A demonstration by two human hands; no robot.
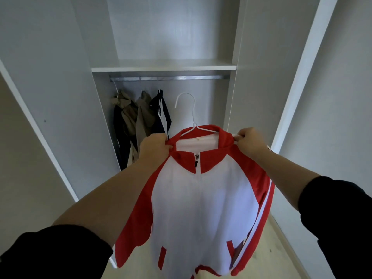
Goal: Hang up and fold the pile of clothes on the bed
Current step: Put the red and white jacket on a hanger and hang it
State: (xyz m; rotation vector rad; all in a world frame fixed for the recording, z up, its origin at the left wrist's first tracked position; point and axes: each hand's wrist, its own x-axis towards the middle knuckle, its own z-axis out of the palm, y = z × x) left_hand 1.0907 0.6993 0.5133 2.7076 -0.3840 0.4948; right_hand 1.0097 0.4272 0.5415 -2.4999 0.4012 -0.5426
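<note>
We hold the jacket on its hanger below the rail, left hand and right hand pinching its shoulders. Next, we judge, the hook must rise over the rail.

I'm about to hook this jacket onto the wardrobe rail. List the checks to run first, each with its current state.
1. Left hand grips the jacket at one shoulder: ok.
2. Right hand pinches the other shoulder: ok.
3. Hanger seated inside the collar: ok.
4. Zip closed up to the collar: ok.
5. Bare stretch of rail to the right of the hung clothes: ok.
6. Hook over the rail: not ok, it is below the rail.
</note>
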